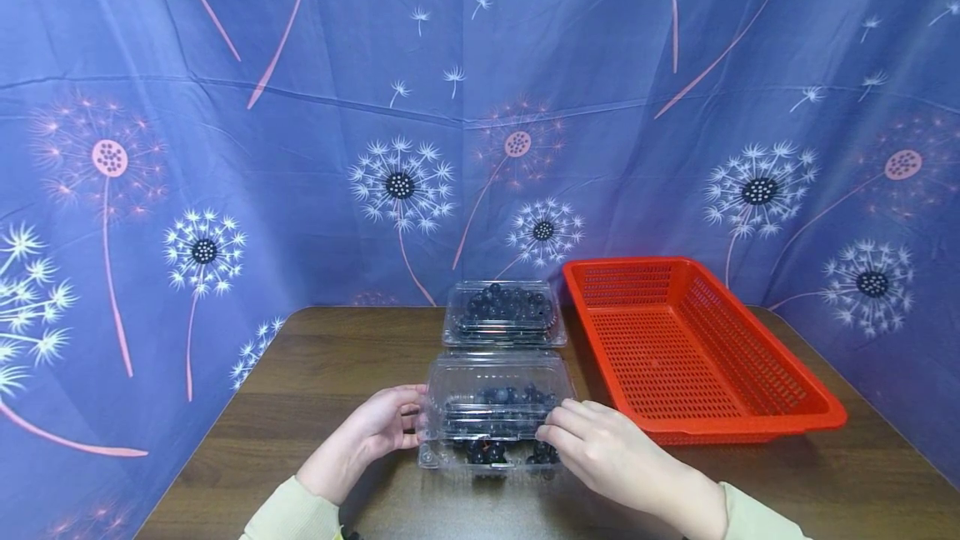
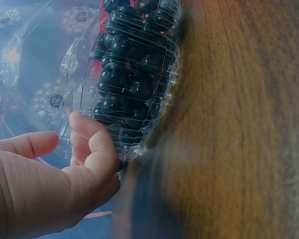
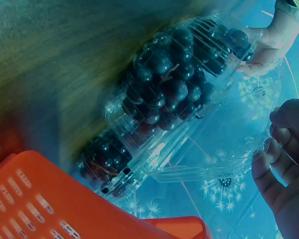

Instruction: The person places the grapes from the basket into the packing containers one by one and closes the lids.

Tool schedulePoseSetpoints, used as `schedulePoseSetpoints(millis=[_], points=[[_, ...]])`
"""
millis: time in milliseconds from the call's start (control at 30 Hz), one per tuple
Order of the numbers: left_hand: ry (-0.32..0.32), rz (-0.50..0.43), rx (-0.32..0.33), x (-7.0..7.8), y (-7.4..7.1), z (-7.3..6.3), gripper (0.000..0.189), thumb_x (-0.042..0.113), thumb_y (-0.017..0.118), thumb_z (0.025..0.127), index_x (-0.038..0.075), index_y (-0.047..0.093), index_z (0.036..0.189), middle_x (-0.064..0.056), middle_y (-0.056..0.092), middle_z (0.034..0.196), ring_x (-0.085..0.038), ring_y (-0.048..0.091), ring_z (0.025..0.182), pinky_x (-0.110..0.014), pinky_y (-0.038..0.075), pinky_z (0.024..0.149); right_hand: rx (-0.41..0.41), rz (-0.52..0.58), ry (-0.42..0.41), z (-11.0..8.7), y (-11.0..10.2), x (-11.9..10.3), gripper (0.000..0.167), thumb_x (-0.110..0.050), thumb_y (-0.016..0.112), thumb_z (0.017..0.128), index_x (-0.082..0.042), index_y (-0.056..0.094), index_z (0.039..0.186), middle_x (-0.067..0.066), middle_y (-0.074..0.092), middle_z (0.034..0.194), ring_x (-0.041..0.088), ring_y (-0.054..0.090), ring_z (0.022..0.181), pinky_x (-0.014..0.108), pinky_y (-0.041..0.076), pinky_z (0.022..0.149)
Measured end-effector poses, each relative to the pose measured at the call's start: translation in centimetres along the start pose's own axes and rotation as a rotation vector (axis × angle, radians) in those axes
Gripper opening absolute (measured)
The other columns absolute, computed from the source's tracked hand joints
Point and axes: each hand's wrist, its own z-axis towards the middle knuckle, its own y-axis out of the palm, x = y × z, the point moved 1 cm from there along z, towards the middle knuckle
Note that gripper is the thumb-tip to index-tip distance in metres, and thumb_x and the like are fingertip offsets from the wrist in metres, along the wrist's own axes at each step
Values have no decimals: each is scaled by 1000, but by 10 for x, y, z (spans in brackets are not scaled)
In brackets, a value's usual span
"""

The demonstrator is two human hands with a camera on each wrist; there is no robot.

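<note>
A clear plastic clamshell box [image 1: 442,458] of dark grapes [image 2: 122,74] lies on the table in front of me, its transparent lid [image 1: 495,367] tilted up off the front rim. At the lid's front right edge, my right hand [image 1: 603,448] pinches the plastic between thumb and fingers; the right wrist view shows this edge beside the fingertips [image 3: 261,157]. Along the box's left side, my left hand [image 1: 381,425] touches the plastic with loosely bent fingers, its thumb standing apart from them. The grapes show through the box wall in both wrist views.
Behind the open box stands another clear box [image 1: 453,332] of dark grapes, its lid down. To the right is a red perforated plastic basket [image 1: 660,357]. A blue dandelion-print cloth [image 1: 300,190] hangs behind the wooden table [image 1: 315,373].
</note>
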Motion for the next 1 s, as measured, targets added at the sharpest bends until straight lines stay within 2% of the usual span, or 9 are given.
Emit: schedulePoseSetpoints(millis=[267,533,733,1000], points=[[4,12,-6,1,-2,-2,17,10,49,88,10,50,105,0,53,86,-11,53,76,-24,48,64,-3,-8,-27,-5,4,-3,33,-13,33,97,-15,65,90,-8,58,85,8,58,80,27,52,76],[-2,20,-12,1,-3,-4,14,11,50,88,11,53,102,-1,53,87,-11,51,77,-24,49,65,-18,-21,-52,-9,8,-6,35,-12,32,99,-14,66,90,-7,58,85,7,58,80,26,53,76],[-4,16,-16,-1,-3,-5,14,12,49,89,9,52,103,0,53,87,-10,50,75,-24,49,64,-63,-13,-32,-13,8,-9,39,-13,28,99,-15,66,92,-7,59,84,7,58,80,26,54,76],[-8,25,-24,-4,-3,-8,13,13,48,90,13,53,101,0,53,91,-12,50,80,-24,48,66,-94,-2,-39,-14,10,-12,39,-9,27,97,-16,65,92,-7,56,83,7,55,76,22,50,66]])
